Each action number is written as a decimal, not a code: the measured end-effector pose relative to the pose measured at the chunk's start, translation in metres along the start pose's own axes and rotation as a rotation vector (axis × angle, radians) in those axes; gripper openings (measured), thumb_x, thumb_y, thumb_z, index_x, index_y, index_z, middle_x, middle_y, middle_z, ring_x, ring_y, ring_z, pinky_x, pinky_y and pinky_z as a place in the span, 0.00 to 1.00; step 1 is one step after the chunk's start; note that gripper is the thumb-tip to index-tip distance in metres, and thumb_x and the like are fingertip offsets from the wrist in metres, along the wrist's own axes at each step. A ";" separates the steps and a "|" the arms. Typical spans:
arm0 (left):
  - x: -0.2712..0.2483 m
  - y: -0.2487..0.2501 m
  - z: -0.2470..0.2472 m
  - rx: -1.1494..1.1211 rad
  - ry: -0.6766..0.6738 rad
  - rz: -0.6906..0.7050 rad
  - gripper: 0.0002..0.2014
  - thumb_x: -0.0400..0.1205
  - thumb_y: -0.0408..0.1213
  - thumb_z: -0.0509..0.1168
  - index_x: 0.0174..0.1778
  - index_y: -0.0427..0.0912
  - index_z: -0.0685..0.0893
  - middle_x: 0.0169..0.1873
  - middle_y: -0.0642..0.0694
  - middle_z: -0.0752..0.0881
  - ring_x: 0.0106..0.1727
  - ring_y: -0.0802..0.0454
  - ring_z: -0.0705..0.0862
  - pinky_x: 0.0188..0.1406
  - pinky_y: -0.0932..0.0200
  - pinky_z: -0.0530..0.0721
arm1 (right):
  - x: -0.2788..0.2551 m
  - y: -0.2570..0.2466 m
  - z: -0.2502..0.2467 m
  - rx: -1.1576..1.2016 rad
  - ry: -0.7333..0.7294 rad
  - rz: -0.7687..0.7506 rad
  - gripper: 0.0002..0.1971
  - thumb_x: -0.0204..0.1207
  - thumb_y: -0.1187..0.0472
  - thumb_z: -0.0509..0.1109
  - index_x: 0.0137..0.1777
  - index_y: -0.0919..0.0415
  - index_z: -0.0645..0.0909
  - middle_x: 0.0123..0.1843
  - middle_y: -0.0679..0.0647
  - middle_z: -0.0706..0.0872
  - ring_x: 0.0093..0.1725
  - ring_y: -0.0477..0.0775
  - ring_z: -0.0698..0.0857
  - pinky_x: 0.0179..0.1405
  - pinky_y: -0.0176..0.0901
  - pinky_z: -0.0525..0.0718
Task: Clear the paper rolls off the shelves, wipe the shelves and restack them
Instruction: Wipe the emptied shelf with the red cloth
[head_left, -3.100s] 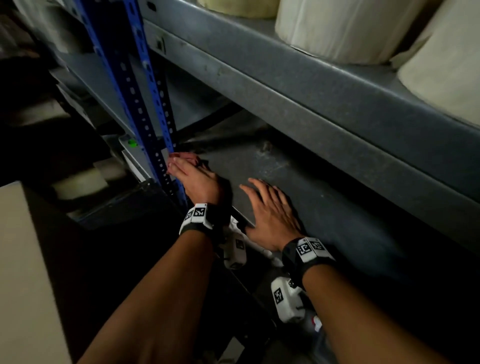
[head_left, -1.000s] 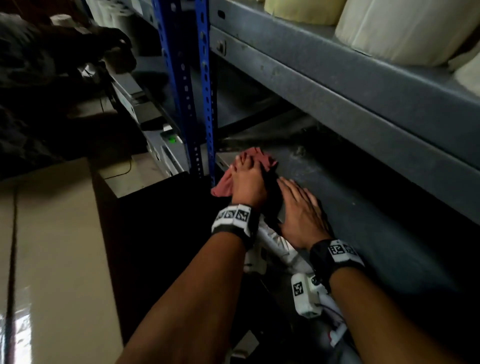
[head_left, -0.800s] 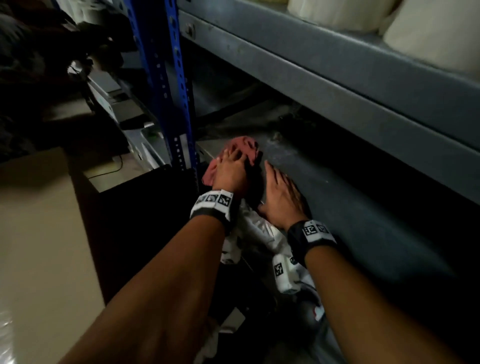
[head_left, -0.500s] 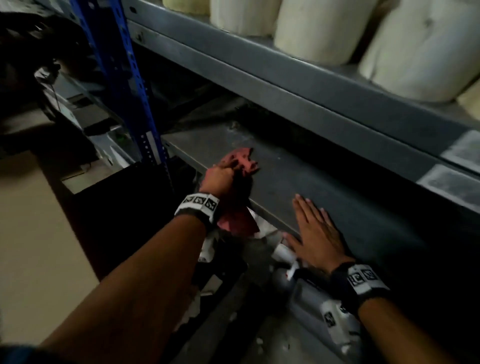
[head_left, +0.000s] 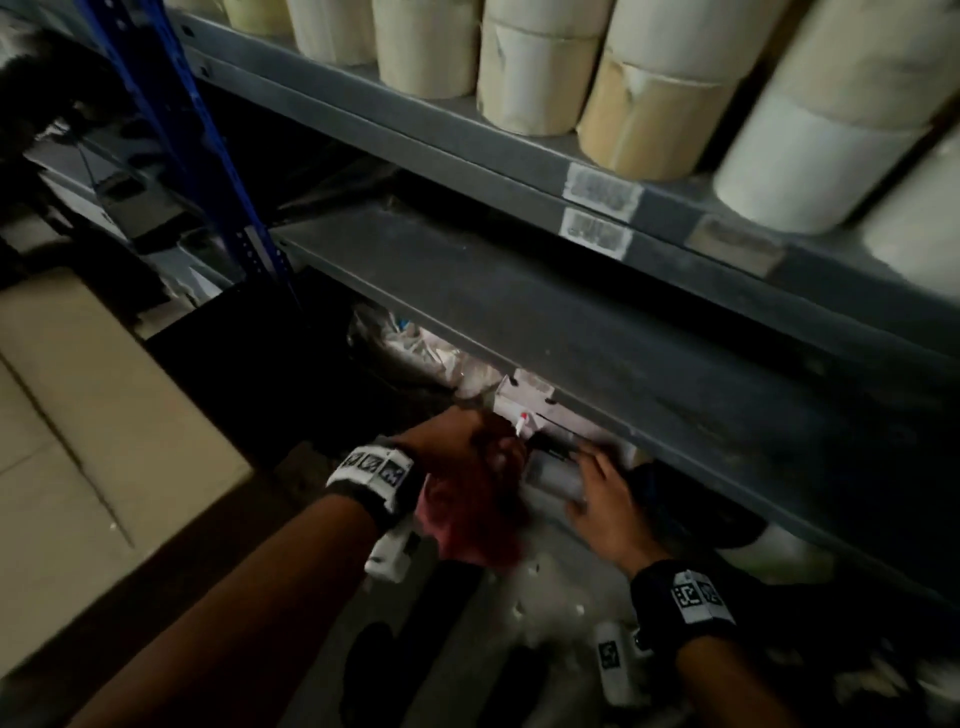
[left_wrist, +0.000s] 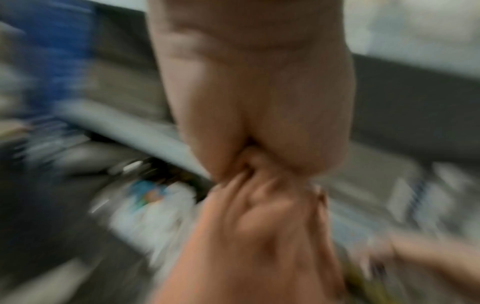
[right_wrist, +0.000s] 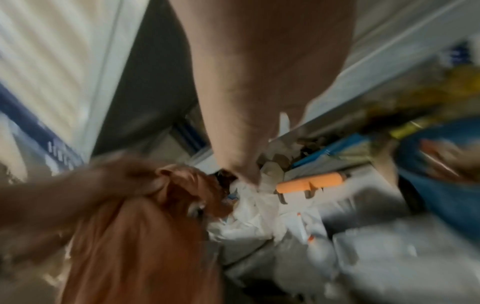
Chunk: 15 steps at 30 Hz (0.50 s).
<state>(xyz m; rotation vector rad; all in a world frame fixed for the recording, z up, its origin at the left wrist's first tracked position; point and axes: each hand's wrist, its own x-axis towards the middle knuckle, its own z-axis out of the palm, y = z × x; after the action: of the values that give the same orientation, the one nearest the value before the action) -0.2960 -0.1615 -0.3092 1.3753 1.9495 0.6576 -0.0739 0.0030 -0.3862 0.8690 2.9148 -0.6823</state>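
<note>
Both hands (head_left: 457, 441) (head_left: 605, 512) now lower, beneath cleared shelf (head_left: 519, 306).

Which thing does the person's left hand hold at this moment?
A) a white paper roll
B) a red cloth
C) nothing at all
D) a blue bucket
B. In the head view the left hand grips a red cloth that hangs down below the front edge of the dark shelf; the paper rolls stand untouched on the shelf above.
</note>
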 end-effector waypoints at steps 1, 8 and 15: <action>-0.018 0.001 0.009 -0.088 0.084 0.003 0.20 0.83 0.36 0.72 0.73 0.50 0.88 0.66 0.59 0.89 0.66 0.67 0.85 0.66 0.67 0.79 | -0.013 0.000 0.003 0.083 -0.020 0.005 0.37 0.77 0.58 0.79 0.84 0.59 0.71 0.84 0.56 0.71 0.82 0.61 0.74 0.81 0.55 0.74; -0.139 0.044 0.081 -0.906 0.451 -0.146 0.17 0.91 0.26 0.64 0.75 0.38 0.83 0.66 0.40 0.91 0.68 0.43 0.89 0.68 0.51 0.86 | -0.089 -0.060 -0.004 0.673 -0.195 0.067 0.26 0.80 0.51 0.80 0.75 0.52 0.79 0.66 0.49 0.88 0.64 0.44 0.86 0.69 0.38 0.83; -0.184 0.076 0.119 -1.065 0.684 -0.164 0.17 0.94 0.28 0.57 0.77 0.38 0.82 0.70 0.44 0.89 0.74 0.45 0.85 0.73 0.52 0.84 | -0.128 -0.124 0.018 0.746 -0.445 0.026 0.35 0.63 0.40 0.85 0.70 0.48 0.80 0.65 0.46 0.90 0.65 0.47 0.88 0.72 0.50 0.84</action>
<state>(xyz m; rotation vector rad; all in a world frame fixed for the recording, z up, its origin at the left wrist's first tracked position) -0.1164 -0.3074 -0.2924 0.3232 1.6353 1.8907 -0.0331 -0.1634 -0.3344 0.6499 2.2365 -1.7474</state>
